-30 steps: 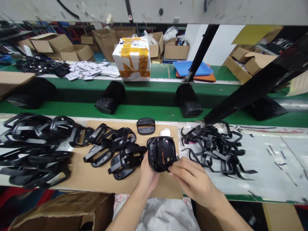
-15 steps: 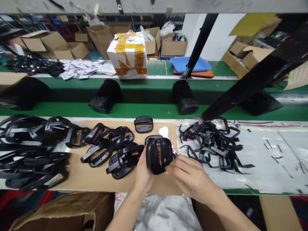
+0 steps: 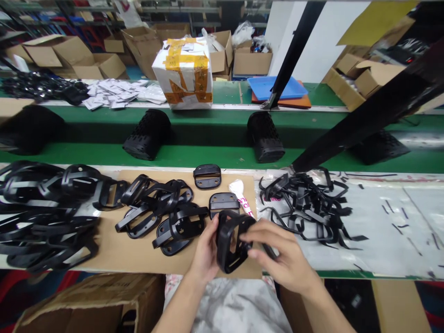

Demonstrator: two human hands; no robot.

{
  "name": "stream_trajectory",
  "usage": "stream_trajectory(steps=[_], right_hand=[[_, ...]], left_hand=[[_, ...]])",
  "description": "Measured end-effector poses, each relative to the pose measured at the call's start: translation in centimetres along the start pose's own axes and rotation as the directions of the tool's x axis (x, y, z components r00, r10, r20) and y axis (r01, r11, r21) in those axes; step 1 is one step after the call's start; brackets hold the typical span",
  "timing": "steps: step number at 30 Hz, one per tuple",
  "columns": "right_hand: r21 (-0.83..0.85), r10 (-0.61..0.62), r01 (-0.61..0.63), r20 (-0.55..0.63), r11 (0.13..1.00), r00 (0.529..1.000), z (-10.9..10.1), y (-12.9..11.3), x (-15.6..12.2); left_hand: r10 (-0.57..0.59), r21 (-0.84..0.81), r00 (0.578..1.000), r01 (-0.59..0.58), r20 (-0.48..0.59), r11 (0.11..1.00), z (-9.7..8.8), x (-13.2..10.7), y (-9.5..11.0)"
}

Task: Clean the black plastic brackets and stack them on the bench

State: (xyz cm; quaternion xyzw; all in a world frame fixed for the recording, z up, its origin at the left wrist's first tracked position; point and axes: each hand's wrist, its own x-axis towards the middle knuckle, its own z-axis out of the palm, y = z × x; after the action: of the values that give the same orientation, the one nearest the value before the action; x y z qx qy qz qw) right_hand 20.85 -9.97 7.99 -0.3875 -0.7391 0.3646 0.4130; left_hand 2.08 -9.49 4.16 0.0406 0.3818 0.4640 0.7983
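Left hand (image 3: 205,255) grips 1 black frame (image 3: 225,243); right hand (image 3: 282,254) pinches 1 dark piece (image 3: 269,252); 2 frames (image 3: 208,171) beyond.

Right hand (image 3: 280,254): fingers blurred
Held frame (image 3: 225,243): partly covered by them
Black pile (image 3: 33,236) left of cardboard sheet (image 3: 138,266): cut by picture edge
Carton (image 3: 86,298) below sheet: base cut off
Taped box (image 3: 165,76) beyond sheet: lettering (image 3: 201,77) too small

Single head-worn view, facing forward, tilted down. Left hand (image 3: 205,254), right hand (image 3: 286,256) and surface (image 3: 371,231) near; carton (image 3: 252,63) farther off, up top.
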Motion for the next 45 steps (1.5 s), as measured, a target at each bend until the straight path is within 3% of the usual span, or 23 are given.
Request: stream_trajectory(steps=[2, 3, 4, 6, 8, 10, 13, 16, 20, 31, 38, 45], right_hand=[[0.014, 0.066, -0.064, -0.247, 0.998, 0.967, 1.2, 0.6, -0.6], [0.054, 0.106, -0.094, -0.312, 0.994, 0.944, 2.0, 0.8, -0.9], [0.114, 0.149, -0.117, -0.323, 0.986, 0.935, 2.8, 0.9, -1.2], [0.211, 0.227, -0.178, -0.235, 0.961, 0.945, 4.3, 0.9, -1.6], [0.199, 0.252, -0.218, -0.166, 0.956, 0.954, 5.4, 0.7, -1.8], [0.133, 0.224, -0.200, -0.200, 0.971, 0.954, 5.9, 0.7, -1.7], [0.090, 0.157, -0.141, -0.210, 0.986, 0.965, 5.4, 1.0, -1.3], [0.157, 0.169, -0.152, -0.102, 0.976, 0.980, 4.3, 1.3, -1.0], [0.289, 0.232, -0.225, 0.012, 0.930, 0.973, 3.2, 1.6, -0.9], [0.541, 0.242, -0.282, 0.145, 0.792, 0.959, 2.3, 2.8, -0.5], [0.533, 0.284, -0.299, 0.113, 0.791, 0.952, 2.6, 3.1, -0.4], [0.505, 0.283, -0.309, 0.129, 0.806, 0.950, 2.2, 3.6, -0.5]], left_hand=[[0.089, 0.056, 0.995, -0.086, -0.055, 0.995, -0.3, -0.3, -0.5], [0.129, 0.098, 0.989, -0.122, -0.069, 0.988, -0.4, -0.5, -0.8], [0.161, 0.140, 0.984, -0.150, -0.073, 0.979, -0.5, -0.7, -1.1], [0.234, 0.221, 0.970, -0.214, -0.066, 0.951, -0.3, -1.0, -1.6], [0.318, 0.276, 0.946, -0.290, -0.062, 0.916, -0.1, -1.1, -1.9], [0.339, 0.292, 0.939, -0.307, -0.064, 0.906, 0.0, -1.0, -1.8], [0.218, 0.224, 0.975, -0.202, -0.049, 0.953, -0.3, -0.6, -1.1], [-0.017, 0.098, 0.996, 0.009, 0.090, 0.995, -0.7, -0.1, 0.3], [-0.307, 0.019, 0.903, 0.316, 0.299, 0.949, -0.8, 0.2, 1.6], [-0.308, -0.030, 0.901, 0.332, 0.305, 0.943, -1.3, 0.4, 1.8], [-0.261, 0.000, 0.933, 0.270, 0.247, 0.963, -1.0, 0.5, 1.5], [-0.249, -0.027, 0.923, 0.268, 0.295, 0.963, -1.0, 0.6, 0.8]])
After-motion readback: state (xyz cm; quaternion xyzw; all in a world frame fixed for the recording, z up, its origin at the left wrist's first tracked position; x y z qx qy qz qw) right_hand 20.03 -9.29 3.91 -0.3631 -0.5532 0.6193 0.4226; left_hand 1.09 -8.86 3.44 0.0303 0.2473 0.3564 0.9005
